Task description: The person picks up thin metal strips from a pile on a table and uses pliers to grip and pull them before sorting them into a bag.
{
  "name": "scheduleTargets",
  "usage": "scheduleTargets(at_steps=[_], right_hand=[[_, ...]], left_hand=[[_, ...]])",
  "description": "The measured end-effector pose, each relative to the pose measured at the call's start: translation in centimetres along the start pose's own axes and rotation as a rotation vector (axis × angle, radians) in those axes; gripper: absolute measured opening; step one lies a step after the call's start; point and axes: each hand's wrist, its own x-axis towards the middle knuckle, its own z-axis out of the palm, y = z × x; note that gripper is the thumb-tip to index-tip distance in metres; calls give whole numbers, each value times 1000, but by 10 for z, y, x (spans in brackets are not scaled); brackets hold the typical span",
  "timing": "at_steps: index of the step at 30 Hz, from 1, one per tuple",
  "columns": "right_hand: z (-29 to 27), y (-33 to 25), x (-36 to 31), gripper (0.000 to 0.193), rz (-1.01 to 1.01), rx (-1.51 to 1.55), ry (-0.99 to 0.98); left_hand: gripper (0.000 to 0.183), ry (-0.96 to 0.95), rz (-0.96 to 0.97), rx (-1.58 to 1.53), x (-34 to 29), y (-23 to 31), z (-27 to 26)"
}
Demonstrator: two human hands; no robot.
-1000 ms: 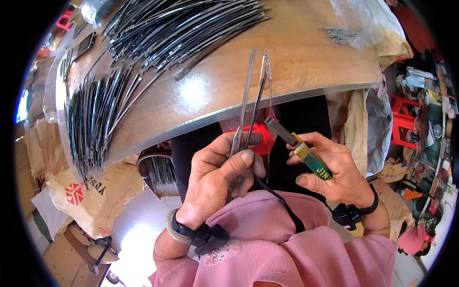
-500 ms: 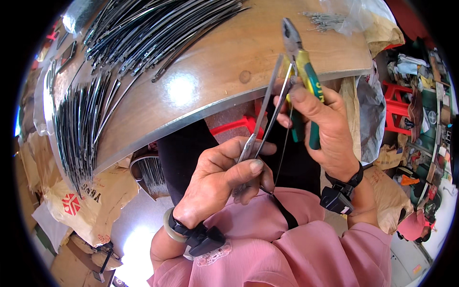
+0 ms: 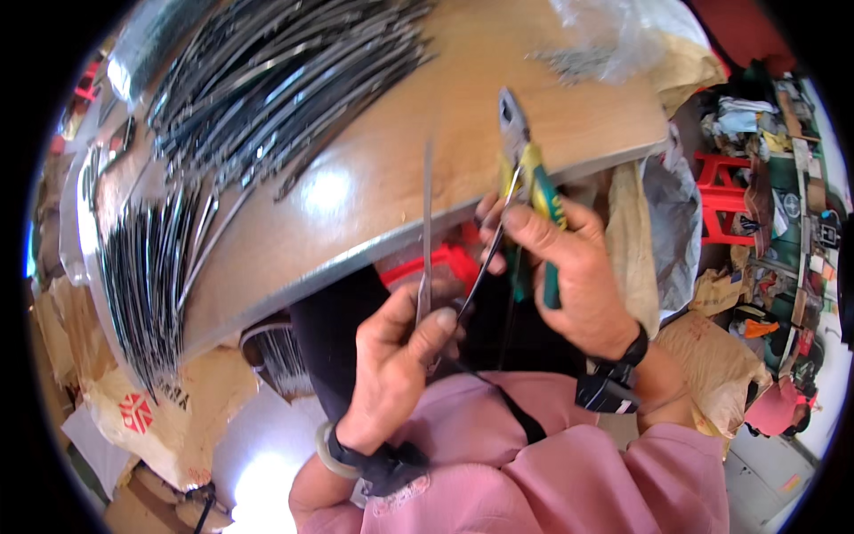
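My left hand point(image 3: 388, 374) is closed over my lap, pinching the lower ends of two thin metal strips between thumb and fingers. One, a flat grey strip point(image 3: 428, 214), stands almost upright; the other, a narrow dark strip point(image 3: 481, 267), slants up to my right hand. My right hand point(image 3: 578, 267) is wrapped around combination pliers point(image 3: 513, 129) with yellow-and-green handles, jaws pointing up and away. Its thumb and fingertips also touch the upper end of the dark strip. Whether the plier jaws grip anything is unclear.
A curved wooden table point(image 3: 374, 169) lies ahead, bearing a large pile of dark metal strips point(image 3: 285, 89) and a smaller bundle point(image 3: 147, 285) at left. Short thin wires point(image 3: 574, 62) lie by a plastic bag at far right. Beyond stands a red stool point(image 3: 722, 198).
My right hand and the pliers have come down and left. The two strips have spread apart: the grey one is more upright, while the dark one still leans toward my right hand.
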Motion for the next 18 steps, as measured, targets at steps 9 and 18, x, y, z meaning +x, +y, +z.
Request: scheduleTargets(at_steps=[9,18], right_hand=[[-10,-5,4,21,-94,36,75],[-78,5,-7,14,-213,95,132]], left_hand=[[37,-160,-150,-42,14,11,37],[37,-136,241,579,50,78,59]])
